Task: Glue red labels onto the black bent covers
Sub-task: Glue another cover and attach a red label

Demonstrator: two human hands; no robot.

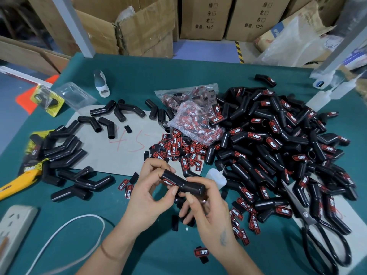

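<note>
- Several unlabelled black bent plastic covers point(65, 153) lie at the left of the teal cloth surface point(139, 80), around a grey cardboard sheet point(119, 147).
- Left hand point(148, 192): its grip is curled round one black bent cover point(182, 181), with a fingertip pressing a red rectangular label point(168, 183) onto it.
- Right hand point(206, 213): its grip pinches the cover's other end from below.
- Step in hand, as judged: seating the label. The next move calls for firm pressure until the glue holds, then placement on the finished pile.
- Small white glue bottle point(215, 176) stands just beyond the hands.
- Clear plastic bags point(190, 116) hold red labels; loose ones point(178, 149) spill beside them.
- Large pile of labelled covers point(278, 145) fills the right side.
</note>
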